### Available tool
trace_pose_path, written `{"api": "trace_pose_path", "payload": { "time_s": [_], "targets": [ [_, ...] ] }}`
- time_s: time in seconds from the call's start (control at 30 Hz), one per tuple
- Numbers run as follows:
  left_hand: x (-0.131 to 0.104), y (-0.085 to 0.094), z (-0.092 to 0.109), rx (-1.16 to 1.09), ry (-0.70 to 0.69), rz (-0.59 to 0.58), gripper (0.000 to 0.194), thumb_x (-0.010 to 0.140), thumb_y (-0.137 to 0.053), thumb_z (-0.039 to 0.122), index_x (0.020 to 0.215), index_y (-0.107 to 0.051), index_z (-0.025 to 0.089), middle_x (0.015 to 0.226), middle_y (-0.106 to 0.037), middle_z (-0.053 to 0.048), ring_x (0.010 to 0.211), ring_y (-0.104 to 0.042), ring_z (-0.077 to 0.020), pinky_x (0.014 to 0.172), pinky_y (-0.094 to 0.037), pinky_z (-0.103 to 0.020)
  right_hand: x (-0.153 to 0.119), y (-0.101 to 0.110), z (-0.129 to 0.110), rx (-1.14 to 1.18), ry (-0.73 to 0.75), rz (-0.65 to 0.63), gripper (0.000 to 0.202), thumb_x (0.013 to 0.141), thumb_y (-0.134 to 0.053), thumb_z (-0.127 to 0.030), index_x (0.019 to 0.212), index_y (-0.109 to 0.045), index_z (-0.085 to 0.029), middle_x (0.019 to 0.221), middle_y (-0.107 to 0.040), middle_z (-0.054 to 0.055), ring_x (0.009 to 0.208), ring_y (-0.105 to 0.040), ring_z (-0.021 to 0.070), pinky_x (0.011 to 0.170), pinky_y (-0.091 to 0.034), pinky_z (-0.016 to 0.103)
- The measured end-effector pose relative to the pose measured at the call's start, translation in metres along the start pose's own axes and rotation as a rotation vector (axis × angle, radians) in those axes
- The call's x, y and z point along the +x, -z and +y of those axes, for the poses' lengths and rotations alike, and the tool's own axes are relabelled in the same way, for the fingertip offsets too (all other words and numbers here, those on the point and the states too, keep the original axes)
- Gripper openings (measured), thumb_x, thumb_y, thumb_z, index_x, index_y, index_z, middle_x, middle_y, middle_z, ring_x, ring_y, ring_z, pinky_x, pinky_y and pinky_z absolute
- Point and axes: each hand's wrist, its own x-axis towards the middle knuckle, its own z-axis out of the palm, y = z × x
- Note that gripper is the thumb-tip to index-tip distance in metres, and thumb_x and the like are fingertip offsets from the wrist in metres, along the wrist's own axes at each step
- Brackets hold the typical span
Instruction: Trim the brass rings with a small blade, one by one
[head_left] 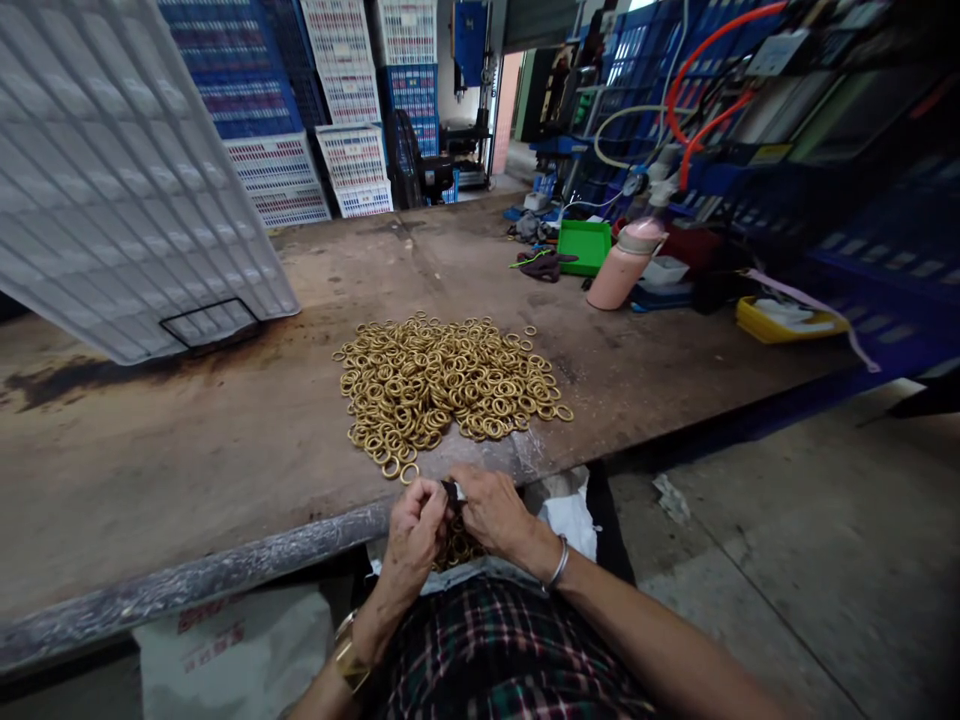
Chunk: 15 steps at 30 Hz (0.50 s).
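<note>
Rings of a dull gold colour lie in a wide, loose pile (450,380) on the brown table (225,430), close to its near edge. A few sit slightly apart around the rim of the pile, and one lies just beyond the fingers of the left hand (418,520). More rings (459,548) show below the hands, in front of the person's checked clothing (510,650).

The left hand and the right hand (495,510) are close together at the table edge, fingers bent inward. A small dark thing (451,492) shows between them; I cannot tell what it is, nor whether either hand is clamped on it. The left wrist wears a gold-coloured watch (350,655), the right a silver-coloured bracelet (556,563). White cloth or plastic (574,515) hangs beside the right forearm.

On the left of the table a large whitish crate (142,180) stands tilted. Toward the far right are a green tray (585,247) with a dark glove (544,264) beside it, a pink bottle (622,268) and a yellow tray (787,322). Stacked white crates (352,155) stand behind the table, near a black fan (420,165). Under the table is a pale sack (240,650).
</note>
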Motion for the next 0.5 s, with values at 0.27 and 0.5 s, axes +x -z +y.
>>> {"api": "trace_pose_path", "payload": {
  "time_s": [0.27,0.5],
  "targets": [
    [0.0,0.005,-0.008,0.008,-0.107,-0.02,0.042,0.068,-0.056,0.058,0.061,-0.044,0.019,0.047,-0.039,0.007,0.039,-0.032,-0.0056,0.039,-0.026,-0.018,0.0,0.004,0.002,0.07,0.104,-0.089,0.026,0.074,-0.039,-0.01,0.093,-0.056,-0.014,0.079,-0.064,0.007,0.069,-0.057,0.0163,0.06,-0.032,0.025],
    [-0.021,0.002,0.001,-0.117,-0.069,-0.195,0.036,0.073,-0.056,0.051,0.064,-0.047,0.018,0.05,-0.045,0.005,0.039,-0.032,-0.0046,0.038,-0.024,-0.018,0.012,0.007,0.007,-0.048,-0.031,-0.031,0.025,0.076,-0.038,-0.008,0.095,-0.054,-0.013,0.081,-0.065,0.01,0.072,-0.059,0.0182,0.06,-0.033,0.026]
  ]
}}
